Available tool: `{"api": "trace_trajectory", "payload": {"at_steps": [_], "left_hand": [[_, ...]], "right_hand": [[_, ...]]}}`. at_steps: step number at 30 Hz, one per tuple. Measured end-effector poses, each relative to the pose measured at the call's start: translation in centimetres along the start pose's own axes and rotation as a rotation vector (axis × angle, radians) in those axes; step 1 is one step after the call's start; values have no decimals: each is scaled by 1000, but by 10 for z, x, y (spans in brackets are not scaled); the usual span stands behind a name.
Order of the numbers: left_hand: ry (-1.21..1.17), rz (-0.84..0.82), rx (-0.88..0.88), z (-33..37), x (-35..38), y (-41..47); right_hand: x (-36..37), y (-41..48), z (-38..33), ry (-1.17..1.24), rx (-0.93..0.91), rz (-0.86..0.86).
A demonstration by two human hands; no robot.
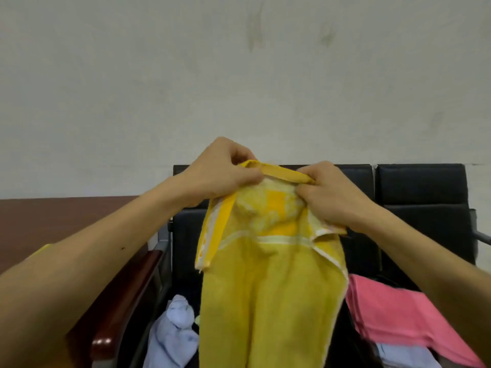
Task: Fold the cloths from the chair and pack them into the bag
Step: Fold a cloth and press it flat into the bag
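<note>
A yellow towel (268,293) hangs in the air in front of the black chair (356,179). My left hand (220,170) pinches its top edge at the left, and my right hand (329,192) grips the top edge at the right; the hands are close together. The towel's top corners fold over and its length drops out of the bottom of the frame. On the seat lie a crumpled pale blue cloth (174,333) at the left and a folded pink cloth (403,320) at the right. I see no bag.
A second black chair (422,197) stands to the right. A dark red wooden armrest (127,296) and a brown table surface (53,219) are at the left. A plain pale wall (239,75) fills the upper frame. Another pale blue cloth (403,355) lies under the pink one.
</note>
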State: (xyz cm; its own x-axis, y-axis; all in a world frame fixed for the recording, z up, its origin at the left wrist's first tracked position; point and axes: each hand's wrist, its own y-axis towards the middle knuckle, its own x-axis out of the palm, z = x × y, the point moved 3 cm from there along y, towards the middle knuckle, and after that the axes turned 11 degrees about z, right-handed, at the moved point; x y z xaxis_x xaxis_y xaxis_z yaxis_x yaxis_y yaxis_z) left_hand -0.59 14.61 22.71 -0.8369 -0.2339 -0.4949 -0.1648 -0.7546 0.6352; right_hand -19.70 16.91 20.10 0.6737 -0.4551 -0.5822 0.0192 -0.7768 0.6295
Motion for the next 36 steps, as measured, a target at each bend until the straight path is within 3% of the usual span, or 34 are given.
{"api": "trace_trajectory", "payload": {"at_steps": [4,8,11,17,21,27,29,32,36], "left_hand": [[250,-272,17,-34,12,-32],[448,-379,44,-70,25,-56],[384,-405,-102,-101,29,-74],[164,-243,-240,-133,22,-100],[130,-162,-231,-143,18,-112],[-17,-81,-432,-179,38,-150],[-68,-25,-528,-196,43,-167],[-167,77,-690,-225,50,-195],[-337,304,-820,-237,68,-233]], "right_hand": [[-3,-13,18,0,47,-42],[8,-24,26,89,75,-85],[13,-30,35,202,106,-138],[26,-49,78,188,97,-319],[33,-72,118,-14,95,-340],[60,-111,166,-255,179,-374],[70,-127,178,-105,292,-372],[87,-151,185,342,586,-249],[107,-170,185,527,708,-67]]}}
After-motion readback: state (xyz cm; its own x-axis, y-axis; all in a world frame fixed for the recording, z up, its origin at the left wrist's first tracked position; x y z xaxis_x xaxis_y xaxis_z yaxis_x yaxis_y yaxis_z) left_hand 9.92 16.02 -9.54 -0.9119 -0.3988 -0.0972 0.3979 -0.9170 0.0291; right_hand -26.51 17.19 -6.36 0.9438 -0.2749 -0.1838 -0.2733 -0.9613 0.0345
